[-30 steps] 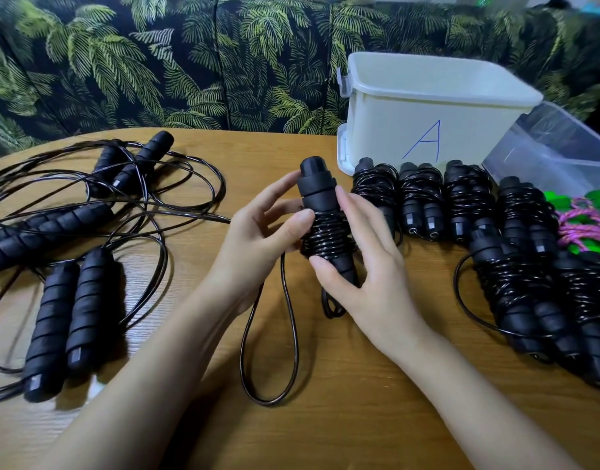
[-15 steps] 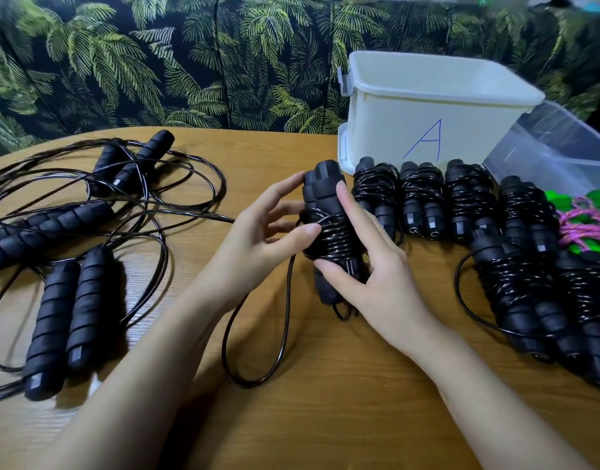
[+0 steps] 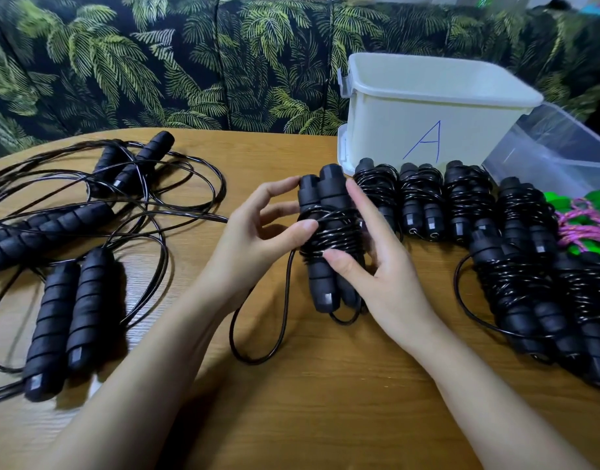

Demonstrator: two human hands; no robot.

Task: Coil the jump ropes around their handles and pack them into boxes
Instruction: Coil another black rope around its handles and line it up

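counter (image 3: 325,385): wood grain, smooth
handles (image 3: 325,266): matt black foam
rope (image 3: 329,232): glossy black cord
box (image 3: 393,130): smooth white plastic
sofa (image 3: 156,62): leaf-printed cloth

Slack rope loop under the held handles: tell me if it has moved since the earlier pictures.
Yes. The slack rope loop has shortened, its bottom drawing up toward the white box marked A.

Both hands (image 3: 258,239) (image 3: 390,269) grip a half-coiled jump rope (image 3: 329,242) above the wooden table (image 3: 325,385).
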